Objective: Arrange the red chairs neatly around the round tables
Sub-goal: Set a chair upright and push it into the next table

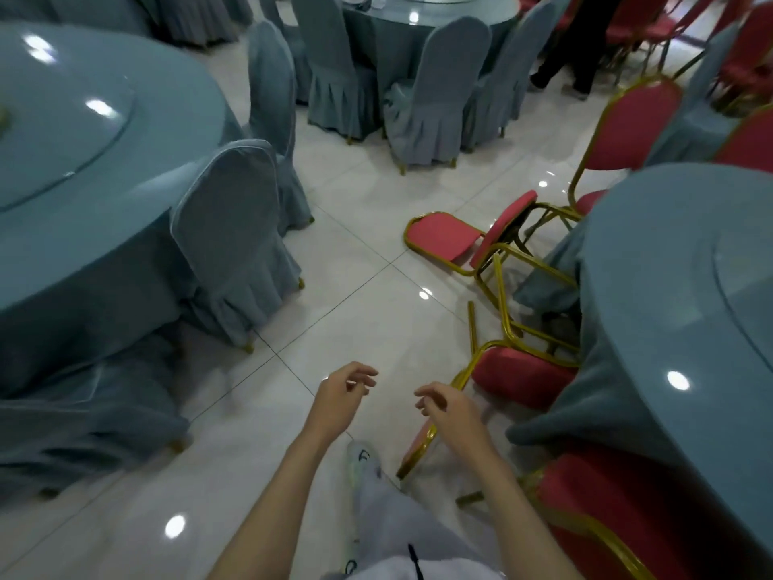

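Observation:
Two red chairs with gold frames lie tipped over on the white tile floor beside the round table (669, 261) on the right. The far fallen chair (443, 236) rests on its back. The near fallen chair (518, 374) lies on its side, its backrest frame running under my right hand (451, 412). That hand hovers over the frame with fingers curled and apart, holding nothing. My left hand (343, 397) hangs open over bare floor to its left. An upright red chair (631, 127) stands behind the table, and another red chair (627, 500) sits at the bottom right.
A round blue-clothed table (62, 131) with grey-blue covered chairs (234, 240) fills the left. A further table (418, 23) with covered chairs stands at the back. A person's legs (569, 56) and more red chairs (744, 48) are at the top right. My foot (362, 460) is on the floor below.

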The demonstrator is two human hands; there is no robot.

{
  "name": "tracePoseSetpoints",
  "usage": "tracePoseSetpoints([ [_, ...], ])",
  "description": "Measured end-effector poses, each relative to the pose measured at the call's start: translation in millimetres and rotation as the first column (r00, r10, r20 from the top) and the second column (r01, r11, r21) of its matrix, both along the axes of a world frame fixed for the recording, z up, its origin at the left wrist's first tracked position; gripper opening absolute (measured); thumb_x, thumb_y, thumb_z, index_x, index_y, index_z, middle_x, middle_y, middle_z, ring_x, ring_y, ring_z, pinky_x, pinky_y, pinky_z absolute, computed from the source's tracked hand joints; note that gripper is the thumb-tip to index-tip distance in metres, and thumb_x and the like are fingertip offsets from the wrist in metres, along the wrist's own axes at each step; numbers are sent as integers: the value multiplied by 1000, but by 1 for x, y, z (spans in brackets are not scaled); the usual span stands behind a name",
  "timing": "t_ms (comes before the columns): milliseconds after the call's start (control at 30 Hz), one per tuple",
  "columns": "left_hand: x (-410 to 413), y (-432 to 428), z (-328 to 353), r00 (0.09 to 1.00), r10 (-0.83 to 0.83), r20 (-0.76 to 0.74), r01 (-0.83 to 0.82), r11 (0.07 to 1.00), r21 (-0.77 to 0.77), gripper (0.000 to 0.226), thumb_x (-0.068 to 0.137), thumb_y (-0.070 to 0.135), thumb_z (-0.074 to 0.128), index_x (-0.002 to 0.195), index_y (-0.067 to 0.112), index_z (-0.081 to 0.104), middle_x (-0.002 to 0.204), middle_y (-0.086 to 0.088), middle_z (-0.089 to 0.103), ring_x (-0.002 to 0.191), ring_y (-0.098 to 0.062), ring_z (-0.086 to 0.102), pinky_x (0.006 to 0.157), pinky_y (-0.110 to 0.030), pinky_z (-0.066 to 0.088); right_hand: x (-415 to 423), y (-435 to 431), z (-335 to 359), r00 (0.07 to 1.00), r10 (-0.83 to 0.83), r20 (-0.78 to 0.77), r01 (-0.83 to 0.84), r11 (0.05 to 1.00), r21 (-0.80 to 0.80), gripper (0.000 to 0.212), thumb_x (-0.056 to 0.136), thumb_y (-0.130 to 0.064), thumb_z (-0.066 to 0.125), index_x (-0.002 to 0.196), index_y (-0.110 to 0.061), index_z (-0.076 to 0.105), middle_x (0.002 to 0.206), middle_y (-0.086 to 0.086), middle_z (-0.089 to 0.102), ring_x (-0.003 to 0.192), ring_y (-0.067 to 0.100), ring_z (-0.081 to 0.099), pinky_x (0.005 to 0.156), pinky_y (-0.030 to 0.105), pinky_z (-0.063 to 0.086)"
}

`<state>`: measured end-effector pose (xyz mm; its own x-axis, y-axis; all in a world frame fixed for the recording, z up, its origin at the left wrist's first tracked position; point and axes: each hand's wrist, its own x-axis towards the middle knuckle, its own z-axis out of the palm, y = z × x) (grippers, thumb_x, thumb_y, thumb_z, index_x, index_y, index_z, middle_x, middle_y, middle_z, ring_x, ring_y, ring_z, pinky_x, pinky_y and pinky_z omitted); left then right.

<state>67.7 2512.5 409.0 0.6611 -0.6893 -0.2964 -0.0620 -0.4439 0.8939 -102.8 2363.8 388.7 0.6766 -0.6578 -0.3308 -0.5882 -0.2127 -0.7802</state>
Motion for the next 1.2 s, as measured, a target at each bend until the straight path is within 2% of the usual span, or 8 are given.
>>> tracePoseSetpoints([
  [300,138,-79,-5,998,-37,53,33,997,67,37,95,-1,51,100,31,71,94,9,74,87,-2,69,72,-8,49,135,-88,-28,999,-37,39,34,998,58,25,99,-12,58,97,-33,73,87,-9,76,82,3,72,81,28,60],
  [533,247,-185,12,973,-200,114,180,970,161,35,98,3,51,102,32,69,97,11,73,91,-5,69,83,-29,59,221,-181,-15,985,-144,91,134,985,106,22,98,-14,61,97,-32,73,90,-7,76,83,4,72,82,28,59],
  [733,271,-297,20,909,-387,158,369,920,131,34,97,1,52,105,28,70,97,9,73,91,-7,70,85,-27,59,220,-243,-1,939,-314,141,302,948,100,24,97,-16,61,97,-36,74,88,-13,76,83,4,73,78,23,57],
  [867,257,-362,16,836,-536,119,530,844,78,39,94,-4,50,100,28,71,94,7,74,89,-5,70,81,-22,56,192,-263,0,861,-491,131,478,870,122,27,98,-12,60,95,-35,74,87,-11,76,81,6,72,74,18,55],
  [967,241,-406,10,752,-654,86,650,757,68,37,94,-4,50,100,26,72,93,5,75,86,-4,70,74,-15,52,169,-268,-1,769,-631,102,615,774,149,24,99,-9,59,99,-27,75,87,-6,76,80,4,72,71,15,53],
  [1067,223,-449,-1,642,-764,70,761,645,65,35,95,-5,51,102,21,72,94,1,74,83,-1,68,70,-10,48,152,-269,-5,645,-762,59,746,645,167,22,101,-11,57,105,-24,74,90,-7,77,80,2,71,65,13,51],
  [1200,202,-498,-14,471,-880,62,878,474,61,33,95,-7,52,106,17,73,95,1,74,85,-2,68,72,-11,50,141,-266,-11,486,-874,20,860,482,169,23,103,-13,55,108,-27,73,95,-10,75,85,2,70,68,15,52],
])
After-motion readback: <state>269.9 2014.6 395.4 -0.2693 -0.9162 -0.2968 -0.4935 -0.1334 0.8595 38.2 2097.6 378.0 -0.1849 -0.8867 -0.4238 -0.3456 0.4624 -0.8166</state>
